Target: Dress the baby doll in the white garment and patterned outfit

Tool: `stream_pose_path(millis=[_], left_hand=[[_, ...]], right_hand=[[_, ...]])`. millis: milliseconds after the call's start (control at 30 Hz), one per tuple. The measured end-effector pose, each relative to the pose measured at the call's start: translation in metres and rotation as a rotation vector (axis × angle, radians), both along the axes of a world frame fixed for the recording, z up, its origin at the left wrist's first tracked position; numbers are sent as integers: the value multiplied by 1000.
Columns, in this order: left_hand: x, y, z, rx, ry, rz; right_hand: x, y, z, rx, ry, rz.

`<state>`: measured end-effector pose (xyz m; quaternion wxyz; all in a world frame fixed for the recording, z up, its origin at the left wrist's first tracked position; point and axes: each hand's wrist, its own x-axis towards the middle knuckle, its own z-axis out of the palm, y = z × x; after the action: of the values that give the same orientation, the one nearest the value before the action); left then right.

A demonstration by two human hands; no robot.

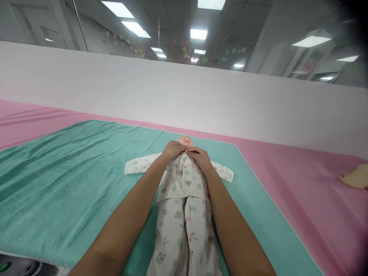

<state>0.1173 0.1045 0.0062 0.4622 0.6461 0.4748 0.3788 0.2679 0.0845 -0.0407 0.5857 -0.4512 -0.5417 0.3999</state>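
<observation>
A baby doll (186, 141) lies on its back on a green blanket, its head toward the wall. It wears a white printed baby top (175, 184) and matching trousers (169, 234), with the sleeves spread out to both sides. At the neckline, my left hand (173, 149) pinches the collar edge from the left. My right hand (200, 157) meets it there from the right, its fingers closed on the same collar. The fingertips nearly touch under the doll's chin. Whatever fastener lies between them is too small to make out.
The green blanket (86, 176) is spread over a pink cover (301, 184). A white wall panel (172, 92) with glass above it stands behind. At the far right lies a beige object (355, 177). Something dark (20, 266) shows at the lower left corner.
</observation>
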Motion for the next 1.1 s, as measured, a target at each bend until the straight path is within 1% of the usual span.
stream_pose_path(millis=[167,267,333,400,567,633,700,767,867,933,967,1000,1100], left_hand=[[3,-1,1,56,118,34],[3,0,1,147,189,49],[3,1,1,175,198,47],[1,2,0,149,151,30],[-6,5,-8,-35,-85,-52],[-6,8,-11,-49,-119,-61],[-4,10,-13,-2,-74,-48],[0,12,-15,85,24,-11],[2,11,-17,218,151,102],[-2,6,-16,241,172,132],[-5,2,-14,224,166,107],[-10,-2,-11,193,150,50],[-27,-17,1,96,116,-189]], right_hand=[[-1,1,-1,2,-18,23],[0,2,-1,2,26,34],[0,3,-2,1,64,31],[-1,3,-1,-2,61,13],[-4,3,2,5,-13,-2],[-5,3,3,5,-42,-7],[-6,4,3,-1,-76,-7],[-7,4,3,-14,-121,-26],[-9,-1,6,-36,-220,-113],[-12,-9,11,-28,-297,-147],[-13,-15,14,-16,-346,-150],[-14,-21,17,-6,-405,-149],[-18,-40,24,-4,-624,-152]])
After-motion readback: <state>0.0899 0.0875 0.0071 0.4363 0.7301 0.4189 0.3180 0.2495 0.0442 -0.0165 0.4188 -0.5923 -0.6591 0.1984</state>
